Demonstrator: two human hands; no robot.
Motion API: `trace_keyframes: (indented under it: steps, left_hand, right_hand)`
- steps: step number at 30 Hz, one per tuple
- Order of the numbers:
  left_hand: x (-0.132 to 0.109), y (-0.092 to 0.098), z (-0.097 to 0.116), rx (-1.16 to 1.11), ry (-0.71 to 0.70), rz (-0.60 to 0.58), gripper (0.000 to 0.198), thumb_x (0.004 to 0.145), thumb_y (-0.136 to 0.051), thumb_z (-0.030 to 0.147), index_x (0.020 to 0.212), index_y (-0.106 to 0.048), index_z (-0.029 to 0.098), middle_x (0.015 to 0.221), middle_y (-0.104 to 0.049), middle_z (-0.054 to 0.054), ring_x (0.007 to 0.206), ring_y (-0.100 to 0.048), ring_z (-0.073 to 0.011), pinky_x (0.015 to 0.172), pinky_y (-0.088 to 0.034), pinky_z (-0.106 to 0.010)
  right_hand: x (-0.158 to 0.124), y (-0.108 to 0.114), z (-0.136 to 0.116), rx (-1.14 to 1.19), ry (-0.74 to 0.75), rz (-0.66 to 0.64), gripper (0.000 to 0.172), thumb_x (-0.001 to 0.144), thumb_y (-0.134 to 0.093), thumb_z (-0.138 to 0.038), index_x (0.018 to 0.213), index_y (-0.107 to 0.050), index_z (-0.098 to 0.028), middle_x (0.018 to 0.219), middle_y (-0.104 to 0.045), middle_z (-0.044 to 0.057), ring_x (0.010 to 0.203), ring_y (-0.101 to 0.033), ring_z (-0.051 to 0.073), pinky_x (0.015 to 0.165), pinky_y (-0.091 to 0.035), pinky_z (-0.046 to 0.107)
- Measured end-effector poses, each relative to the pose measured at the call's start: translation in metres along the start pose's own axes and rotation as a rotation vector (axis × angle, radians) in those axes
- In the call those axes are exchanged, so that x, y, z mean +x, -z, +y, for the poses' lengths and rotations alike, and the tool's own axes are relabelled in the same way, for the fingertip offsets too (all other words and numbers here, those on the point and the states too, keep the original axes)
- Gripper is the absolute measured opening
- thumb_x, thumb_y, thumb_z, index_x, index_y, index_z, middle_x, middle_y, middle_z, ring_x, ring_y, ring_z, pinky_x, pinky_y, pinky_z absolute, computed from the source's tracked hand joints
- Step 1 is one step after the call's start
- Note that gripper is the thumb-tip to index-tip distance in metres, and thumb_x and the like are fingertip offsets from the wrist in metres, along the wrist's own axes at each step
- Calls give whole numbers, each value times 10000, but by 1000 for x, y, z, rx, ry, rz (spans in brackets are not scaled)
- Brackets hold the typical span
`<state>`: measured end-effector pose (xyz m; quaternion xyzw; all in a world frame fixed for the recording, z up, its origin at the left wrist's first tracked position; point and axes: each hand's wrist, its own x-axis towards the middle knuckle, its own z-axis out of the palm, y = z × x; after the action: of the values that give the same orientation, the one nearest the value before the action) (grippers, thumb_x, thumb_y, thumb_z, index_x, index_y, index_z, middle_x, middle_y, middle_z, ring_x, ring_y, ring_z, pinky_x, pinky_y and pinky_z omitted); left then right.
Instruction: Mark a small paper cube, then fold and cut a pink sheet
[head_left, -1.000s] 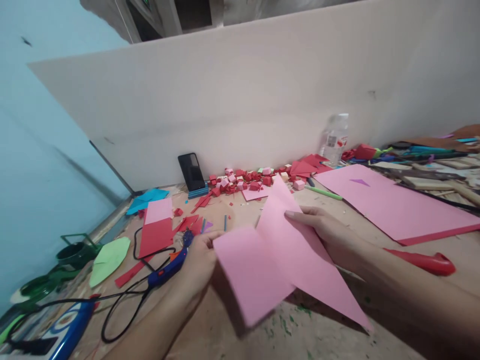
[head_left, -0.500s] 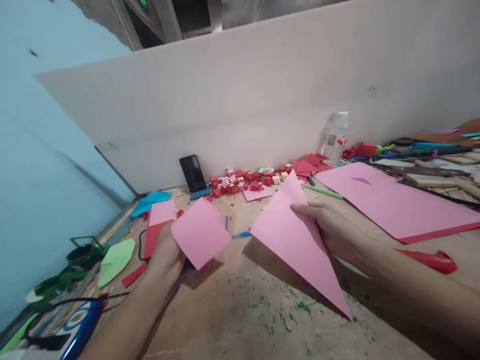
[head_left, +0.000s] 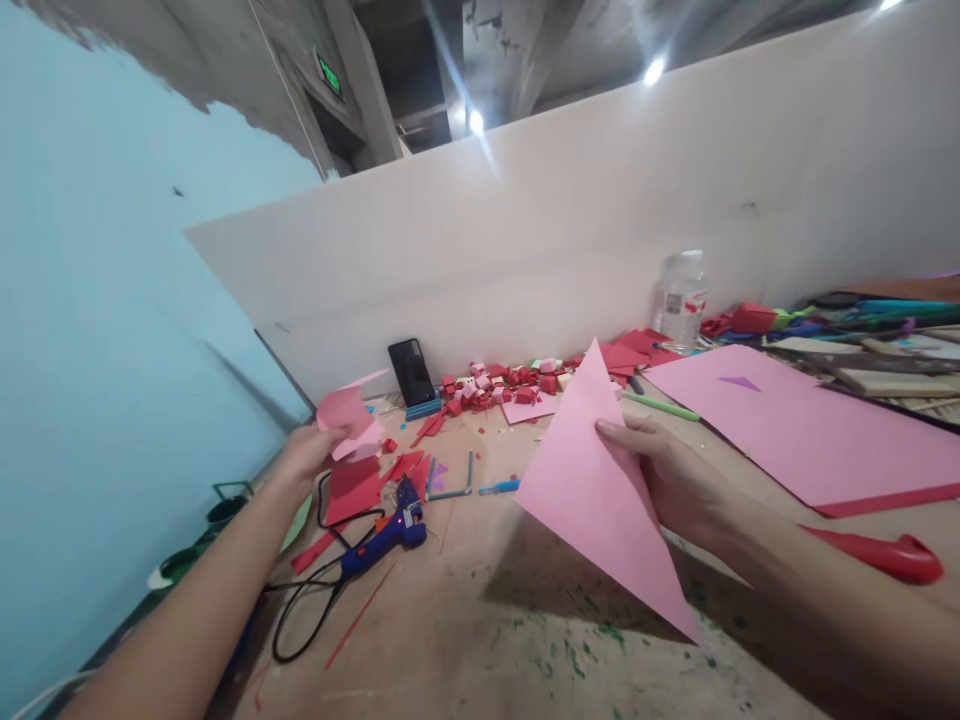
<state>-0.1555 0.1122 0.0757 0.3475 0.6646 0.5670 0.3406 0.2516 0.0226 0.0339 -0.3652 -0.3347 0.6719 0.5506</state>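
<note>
My right hand (head_left: 656, 465) pinches a large pink paper sheet (head_left: 589, 490) by its right edge, thumb on top, with one corner of the sheet up and another hanging near the tabletop. At the far left, my left hand (head_left: 311, 450) is closed on a smaller piece of pink paper (head_left: 345, 408), which is partly curled. Beneath and beside that hand lie red paper pieces (head_left: 356, 490). A blue hot glue gun (head_left: 386, 537) with a black cord rests on the table to the right of my left forearm.
A phone (head_left: 411, 372) leans on a blue stand, beside a heap of small red and pink folded paper pieces (head_left: 517, 380). Behind are a plastic bottle (head_left: 682, 305) and a white partition (head_left: 495, 240). At right lie a big pink sheet (head_left: 810, 430) and a red-handled tool (head_left: 889, 555).
My left hand has moved left and away from me with the small pink paper, uncovering the glue gun. The right hand keeps its hold on the sheet. The view has tilted up and left.
</note>
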Motion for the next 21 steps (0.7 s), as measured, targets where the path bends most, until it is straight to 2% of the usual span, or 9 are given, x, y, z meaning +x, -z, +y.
trace_keyframes:
  steps: [3,7,8,10,12,14,15,18,21]
  left_hand:
    - [-12,2,2,144,-38,25,313,978,-722,296,1251,-656,157,1274,-672,-98,1085,-688,-261,920,-603,-467]
    - [-46,-3,10,165,-288,126,518,796,-837,116,1269,-637,185,1370,-621,-114,1356,-520,-319,967,-533,-342]
    - [-60,-9,10,150,-355,98,479,811,-833,172,1254,-653,212,1370,-630,-95,1387,-491,-317,970,-518,-312]
    - [-95,-27,9,123,-436,-80,220,881,-773,366,1040,-758,215,1192,-727,-89,1240,-610,-305,932,-525,-297]
    - [-136,-49,6,96,-447,-331,321,818,-813,491,949,-821,199,1001,-785,-120,989,-712,-309,829,-561,-335]
    - [-173,-69,5,44,-436,-568,438,744,-873,485,1115,-826,257,1066,-804,-104,951,-723,-302,814,-568,-354]
    - [-187,-77,6,23,-436,-649,446,706,-901,453,1113,-834,285,1069,-810,-88,903,-722,-294,793,-571,-362]
    - [-209,-85,14,-46,-604,-634,116,836,-796,374,894,-871,306,913,-817,-67,852,-712,-277,835,-555,-379]
    - [-209,-77,17,-117,-773,-628,127,876,-765,280,851,-877,335,885,-817,-65,881,-732,-291,860,-556,-398]
  right_hand:
    - [-5,-2,-5,34,41,-28,377,616,-1006,-390,775,-737,-179,753,-745,40,646,-658,205,577,-494,276]
    - [-11,-9,-11,90,100,-16,434,533,-1049,-440,728,-749,-195,684,-710,14,619,-624,184,585,-500,263]
    - [-13,-11,-12,98,117,-19,432,538,-1049,-452,701,-739,-199,644,-686,2,577,-589,166,559,-482,253]
    - [-16,-13,-12,94,143,-33,432,569,-1036,-484,682,-729,-200,610,-663,-5,513,-528,144,508,-445,244]
    - [-20,-13,-11,72,167,-50,402,643,-1002,-505,737,-753,-203,680,-704,16,544,-560,158,524,-467,256]
    - [-25,-11,-10,46,196,-72,335,719,-963,-492,823,-790,-225,826,-761,51,698,-661,214,646,-546,304]
    - [-28,-10,-9,36,217,-83,301,732,-956,-478,845,-805,-244,896,-778,61,805,-694,245,730,-572,333]
    - [-36,-4,-10,21,326,-119,240,691,-980,-453,827,-832,-322,1075,-794,52,1213,-644,333,1016,-538,432]
    - [-39,4,-14,-53,452,-161,227,687,-962,-533,776,-826,-375,1237,-767,28,1458,-449,378,1161,-419,535]
